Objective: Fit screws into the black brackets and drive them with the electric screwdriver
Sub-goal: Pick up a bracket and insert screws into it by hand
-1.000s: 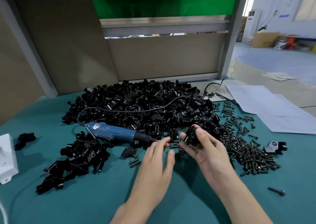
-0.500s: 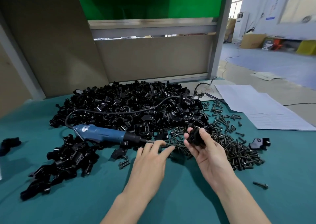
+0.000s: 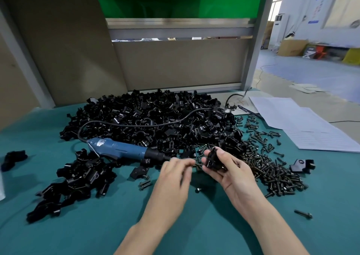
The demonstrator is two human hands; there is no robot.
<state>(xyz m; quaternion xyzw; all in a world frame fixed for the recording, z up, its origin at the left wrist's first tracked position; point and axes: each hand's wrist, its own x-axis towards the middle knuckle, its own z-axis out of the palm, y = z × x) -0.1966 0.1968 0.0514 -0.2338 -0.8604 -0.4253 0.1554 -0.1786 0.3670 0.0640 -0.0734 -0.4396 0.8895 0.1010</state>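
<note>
I record the teal desk point(image 3: 93, 233) nearest. Above it, the right grip point(image 3: 230, 175) is clenched round one black bracket point(image 3: 213, 160), thumb on top. The left grip point(image 3: 173, 178) points its fingertips at that bracket, with a screw point(image 3: 197, 165) just at them. Blur prevents me telling whether it is grasped. Just beyond the left grip, the blue electric screwdriver point(image 3: 124, 150) lies on the desk. A screw pile point(image 3: 272, 171) sits right, the bracket heap point(image 3: 155, 118) behind, and paper sheets point(image 3: 303, 124) far right.

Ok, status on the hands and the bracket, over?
Right hand grips one black bracket. Left hand pinches a screw beside it, blurred. Electric screwdriver lies untouched on the table. Nothing in the way.
</note>
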